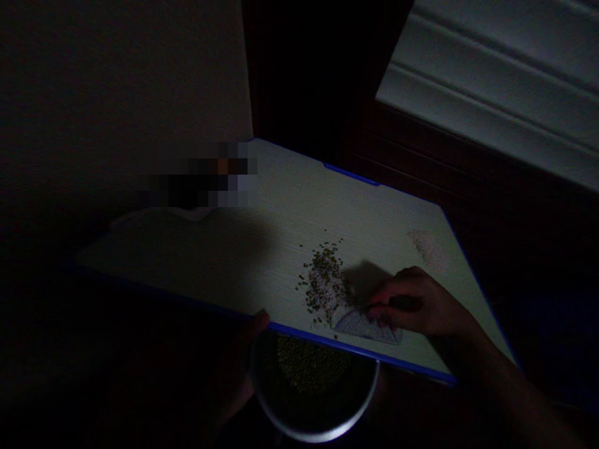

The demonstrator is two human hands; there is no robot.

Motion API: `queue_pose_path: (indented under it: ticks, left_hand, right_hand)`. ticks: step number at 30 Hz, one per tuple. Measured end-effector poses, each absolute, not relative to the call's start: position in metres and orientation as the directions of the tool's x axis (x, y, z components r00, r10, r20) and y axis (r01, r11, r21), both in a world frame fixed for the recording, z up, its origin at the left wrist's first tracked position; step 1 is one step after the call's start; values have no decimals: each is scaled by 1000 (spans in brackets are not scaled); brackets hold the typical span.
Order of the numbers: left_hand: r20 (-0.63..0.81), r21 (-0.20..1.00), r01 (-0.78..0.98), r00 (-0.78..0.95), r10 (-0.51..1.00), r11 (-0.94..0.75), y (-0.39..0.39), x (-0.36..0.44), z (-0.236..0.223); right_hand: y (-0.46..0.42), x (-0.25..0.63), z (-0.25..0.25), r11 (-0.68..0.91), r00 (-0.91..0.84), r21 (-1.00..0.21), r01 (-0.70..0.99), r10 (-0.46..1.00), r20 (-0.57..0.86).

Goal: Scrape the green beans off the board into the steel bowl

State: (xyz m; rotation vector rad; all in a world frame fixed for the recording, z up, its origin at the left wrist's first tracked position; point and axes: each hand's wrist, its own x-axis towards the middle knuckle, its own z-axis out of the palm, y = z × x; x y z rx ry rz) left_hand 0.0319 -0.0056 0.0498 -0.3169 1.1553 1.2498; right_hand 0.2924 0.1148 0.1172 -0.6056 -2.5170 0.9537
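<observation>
In the dim head view, my right hand (pixel 407 302) pinches a clear half-round plate (pixel 367 325), which looks like a protractor. Its curved edge rests on a pale board with a blue rim (pixel 262 187), beside a loose heap of small green beans (pixel 325 277) mixed with pale grains. Below the board's near edge is a round metal bowl (pixel 349 427), with many green beans (pixel 311 365) inside. My left hand (pixel 246 368) grips the bowl's left side, its thumb up against the blue rim. Its other fingers are lost in the dark.
A small patch of pale pinkish grains (pixel 428 249) lies on the board's right part. A pixelated, unreadable patch covers the board's far left. Behind stand a plain wall (pixel 126 75), a dark upright panel and a pale ribbed surface (pixel 491 81).
</observation>
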Motion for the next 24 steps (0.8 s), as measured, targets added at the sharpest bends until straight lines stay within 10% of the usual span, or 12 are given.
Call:
queue_pose_path:
  ticks: [24]
  left_hand:
    - [-736, 623, -666, -320, 597, 411, -8, 32, 59]
  right_hand:
    - [112, 286, 118, 747, -855, -636, 195, 447, 262]
